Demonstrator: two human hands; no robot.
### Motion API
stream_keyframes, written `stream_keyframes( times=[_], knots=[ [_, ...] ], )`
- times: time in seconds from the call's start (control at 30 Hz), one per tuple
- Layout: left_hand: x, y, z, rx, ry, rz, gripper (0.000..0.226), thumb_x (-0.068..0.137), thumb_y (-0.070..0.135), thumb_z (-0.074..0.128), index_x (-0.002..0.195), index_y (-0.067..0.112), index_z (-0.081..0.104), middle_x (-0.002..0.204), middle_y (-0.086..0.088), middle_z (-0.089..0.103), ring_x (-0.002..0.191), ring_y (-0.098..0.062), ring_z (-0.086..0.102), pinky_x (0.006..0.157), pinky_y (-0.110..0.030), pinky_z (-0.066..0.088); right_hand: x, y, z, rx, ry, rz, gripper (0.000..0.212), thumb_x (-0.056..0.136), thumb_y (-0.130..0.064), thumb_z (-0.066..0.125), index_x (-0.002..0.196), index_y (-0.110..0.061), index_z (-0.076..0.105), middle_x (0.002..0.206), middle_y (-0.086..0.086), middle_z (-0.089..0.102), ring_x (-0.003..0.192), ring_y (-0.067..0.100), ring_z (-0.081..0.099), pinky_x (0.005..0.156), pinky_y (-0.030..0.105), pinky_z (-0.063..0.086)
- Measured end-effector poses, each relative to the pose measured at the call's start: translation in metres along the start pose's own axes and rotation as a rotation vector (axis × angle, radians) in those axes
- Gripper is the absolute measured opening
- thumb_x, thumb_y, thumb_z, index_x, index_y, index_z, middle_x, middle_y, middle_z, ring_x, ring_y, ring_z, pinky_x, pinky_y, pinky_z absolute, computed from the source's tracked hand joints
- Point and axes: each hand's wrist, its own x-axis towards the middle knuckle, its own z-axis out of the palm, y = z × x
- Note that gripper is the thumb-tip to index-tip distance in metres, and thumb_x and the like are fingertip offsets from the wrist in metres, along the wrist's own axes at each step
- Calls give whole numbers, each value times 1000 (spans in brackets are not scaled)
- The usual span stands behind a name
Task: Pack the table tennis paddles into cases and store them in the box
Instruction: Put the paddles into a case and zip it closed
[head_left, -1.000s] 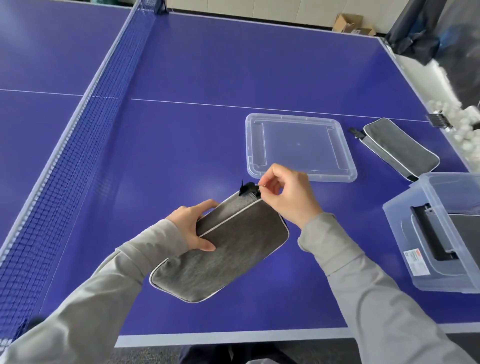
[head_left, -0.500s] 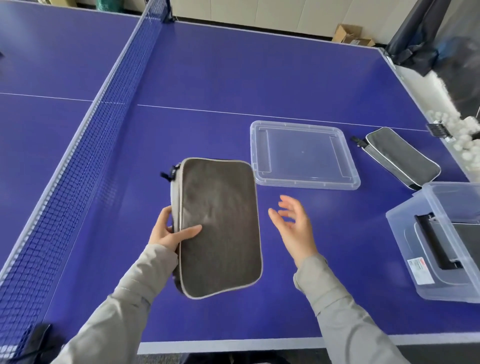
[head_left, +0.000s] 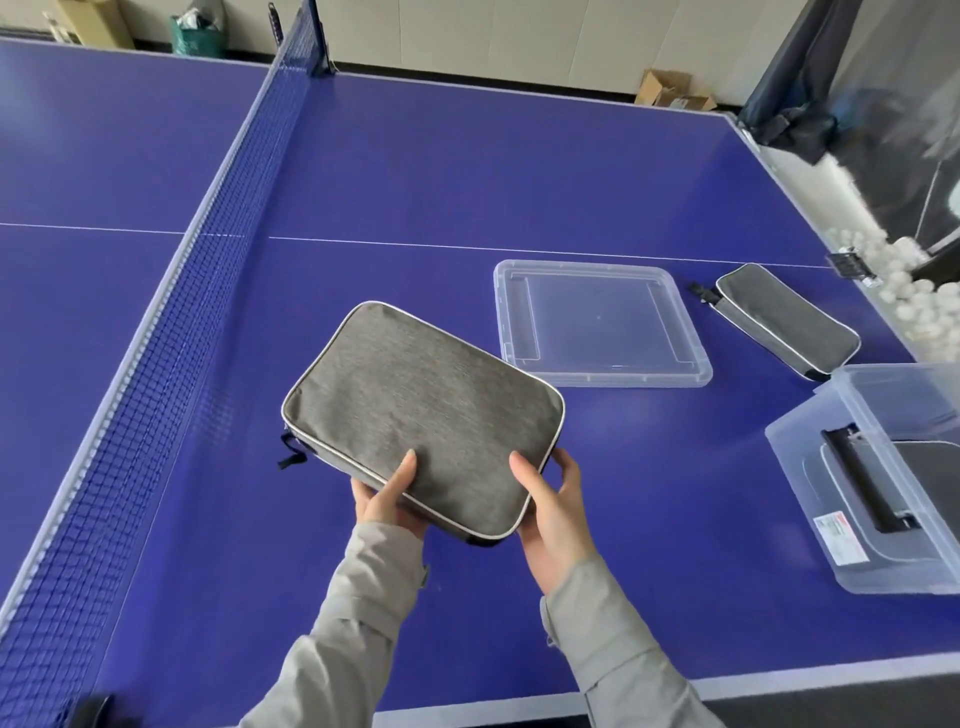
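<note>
While gripping, both hands (head_left: 467, 499) hold case (head_left: 415, 410).

A: What lies right of the fingers (head_left: 563, 470) gripping the case (head_left: 423, 415)?

B: Bare table (head_left: 665, 467) runs to the clear box (head_left: 852, 525), whose open top faces up; a case already lies inside.

A: Beyond the fingertips?

B: The upturned lid (head_left: 602, 325) lies flat just past the case. A second case (head_left: 787, 319) lies near the box's far corner.

A: Left?

B: The net (head_left: 171, 322) stands as a barrier along that side.
</note>
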Motion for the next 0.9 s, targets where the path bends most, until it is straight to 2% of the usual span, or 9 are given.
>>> stream_keyframes(
  times=[0.17, 0.27, 0.37, 0.43, 0.5, 0.6, 0.67, 0.77, 0.9],
  knots=[
    [-3, 4, -7, 140, -146, -98, 37, 69, 5, 69, 97, 25, 55, 82, 1, 62, 62, -14, 63, 54, -27, 50, -4, -13, -10, 14, 48, -71, 51, 82, -8, 68, 123, -27, 46, 98, 4, 73, 94, 22, 66, 85, 39, 50],
    [-1, 15, -20, 240, -245, -166, 28, 71, 16, 72, 92, 22, 55, 81, -2, 63, 71, -22, 62, 59, -31, 57, -7, -28, -27, 8, 84, -106, 46, 83, -11, 66, 122, -28, 49, 105, 3, 71, 91, 18, 67, 77, 34, 53],
    [11, 35, -30, 308, -265, -162, 48, 62, 42, 81, 96, 22, 55, 81, -3, 65, 70, -21, 69, 61, -34, 59, -13, -45, -52, -15, 89, -127, 46, 83, -14, 65, 124, -28, 50, 106, 1, 72, 88, 15, 70, 74, 34, 53],
    [20, 49, -28, 377, -258, -140, 33, 88, 47, 52, 113, 25, 52, 93, -6, 60, 79, -23, 65, 67, -38, 58, -18, -56, -71, -23, 81, -144, 44, 84, -14, 63, 124, -27, 50, 106, 0, 72, 88, 14, 70, 79, 37, 52],
    [25, 57, -17, 502, -291, -124, 38, 97, 45, 36, 130, 29, 43, 106, -6, 57, 85, -23, 58, 76, -39, 51, -23, -68, -89, -35, 71, -162, 45, 83, -13, 61, 125, -26, 50, 102, -1, 72, 86, 15, 69, 83, 40, 49],
    [14, 53, 14, 721, -483, -45, 73, 66, 48, 71, 131, 30, 43, 91, -7, 56, 76, -19, 53, 64, -32, 49, -32, -83, -115, -60, 45, -178, 52, 76, -19, 65, 125, -27, 50, 98, -3, 73, 85, 15, 69, 81, 41, 49],
    [3, 38, 34, 767, -545, -47, 98, 37, 44, 86, 126, 31, 48, 95, -7, 63, 81, -21, 61, 63, -28, 56, -39, -94, -134, -78, 38, -185, 67, 61, -30, 75, 124, -27, 51, 100, -2, 73, 84, 15, 70, 72, 36, 53],
    [-14, 3, 53, 811, -549, -17, 126, 16, 43, 93, 132, 25, 46, 106, -7, 67, 89, -22, 65, 69, -25, 58, -50, -109, -171, -137, 91, -210, 84, 45, -42, 86, 120, -26, 54, 103, 1, 73, 86, 14, 71, 66, 31, 56],
    [-56, -59, 76, 837, -537, -22, 126, 13, 42, 93, 129, 24, 49, 103, -6, 67, 87, -23, 65, 65, -23, 58, -72, -135, -237, -220, 187, -235, 36, 82, -24, 67, 115, -30, 55, 93, -6, 71, 82, 9, 67, 76, 32, 53]
  ],
)
